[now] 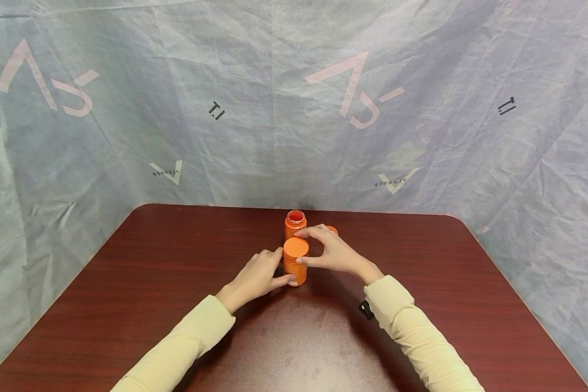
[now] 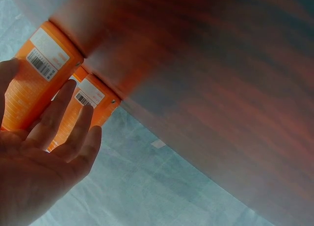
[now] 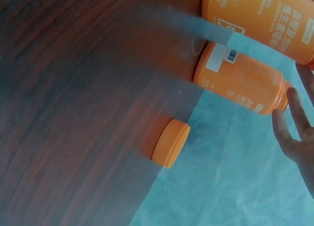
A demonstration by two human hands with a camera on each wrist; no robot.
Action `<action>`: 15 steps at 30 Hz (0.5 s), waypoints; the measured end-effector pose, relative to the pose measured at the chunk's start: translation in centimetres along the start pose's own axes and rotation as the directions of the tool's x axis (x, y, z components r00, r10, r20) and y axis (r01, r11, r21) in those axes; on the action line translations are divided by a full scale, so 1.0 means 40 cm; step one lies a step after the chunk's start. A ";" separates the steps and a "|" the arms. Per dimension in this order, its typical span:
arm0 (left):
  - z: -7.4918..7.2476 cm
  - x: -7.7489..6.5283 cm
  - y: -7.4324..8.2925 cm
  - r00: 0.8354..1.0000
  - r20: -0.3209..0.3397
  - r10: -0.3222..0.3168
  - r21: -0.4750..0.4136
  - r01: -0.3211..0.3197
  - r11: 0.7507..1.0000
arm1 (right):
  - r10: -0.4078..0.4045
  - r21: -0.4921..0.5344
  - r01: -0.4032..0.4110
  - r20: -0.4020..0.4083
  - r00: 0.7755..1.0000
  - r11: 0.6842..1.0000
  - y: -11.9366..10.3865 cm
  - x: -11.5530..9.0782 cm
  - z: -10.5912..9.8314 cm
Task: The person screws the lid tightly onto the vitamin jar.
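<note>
An orange bottle [image 1: 295, 275] with a barcode label stands upright on the table, its orange lid [image 1: 296, 247] on top. My left hand [image 1: 257, 275] holds this bottle low from the left; its thumb lies on the near side, and the other fingers reach behind in the left wrist view. From the right, my right hand [image 1: 335, 253] pinches the lid between thumb and fingers. Just behind stands a second orange bottle [image 3: 240, 78], open at the mouth, near the right hand's outer fingers. A loose orange lid [image 3: 170, 143] lies on the table, partly hidden by the right hand in the head view.
The dark red wooden table [image 1: 152, 283] has rounded far corners. A grey printed cloth [image 1: 274, 136] hangs close behind its far edge and along both sides. The open bottle and the loose lid stand near that far edge.
</note>
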State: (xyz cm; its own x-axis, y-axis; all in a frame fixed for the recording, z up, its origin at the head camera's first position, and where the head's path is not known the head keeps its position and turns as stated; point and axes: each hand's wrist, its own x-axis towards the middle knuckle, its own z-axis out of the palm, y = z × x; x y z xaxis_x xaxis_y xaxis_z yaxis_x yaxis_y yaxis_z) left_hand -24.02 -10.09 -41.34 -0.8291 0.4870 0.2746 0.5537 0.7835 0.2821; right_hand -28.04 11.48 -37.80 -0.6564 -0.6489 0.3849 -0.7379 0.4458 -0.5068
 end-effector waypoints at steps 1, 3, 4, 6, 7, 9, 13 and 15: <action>0.000 0.000 0.000 1.000 0.000 0.000 -0.002 0.000 1.000 | 0.007 0.006 -0.007 0.009 1.000 1.000 0.000 0.000 -0.002; 0.000 -0.001 0.000 1.000 0.002 0.000 -0.004 0.000 1.000 | 0.020 0.022 -0.021 0.029 0.999 1.000 0.002 0.000 -0.006; 0.001 0.000 0.000 1.000 0.003 -0.001 -0.004 0.001 1.000 | 0.024 0.028 -0.025 0.037 0.999 0.999 0.003 0.000 -0.008; 0.001 0.000 -0.001 1.000 0.004 -0.003 -0.003 0.003 1.000 | 0.024 0.034 -0.026 0.052 0.998 0.999 0.004 0.000 -0.010; 0.001 0.001 -0.001 1.000 0.005 -0.005 -0.002 0.005 1.000 | 0.020 0.033 -0.022 0.057 0.998 0.999 0.005 0.000 -0.011; 0.002 0.001 -0.001 1.000 0.004 -0.006 -0.001 0.006 1.000 | 0.010 0.031 -0.012 0.064 0.998 0.999 0.006 0.000 -0.013; 0.002 0.001 0.000 1.000 0.006 -0.008 0.003 0.008 1.000 | -0.008 0.030 0.006 0.070 0.998 1.000 0.009 -0.001 -0.013; 0.002 0.001 0.000 1.000 0.005 -0.008 0.004 0.008 1.000 | -0.011 0.031 0.009 0.071 0.997 0.999 0.011 0.000 -0.012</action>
State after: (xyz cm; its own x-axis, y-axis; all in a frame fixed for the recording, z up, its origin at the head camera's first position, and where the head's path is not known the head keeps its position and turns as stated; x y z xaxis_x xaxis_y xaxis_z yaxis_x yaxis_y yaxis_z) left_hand -24.06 -10.03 -41.40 -0.8338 0.4829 0.2677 0.5469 0.7888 0.2804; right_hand -28.42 11.98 -37.66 -0.6356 -0.6956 0.3349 -0.7384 0.4210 -0.5269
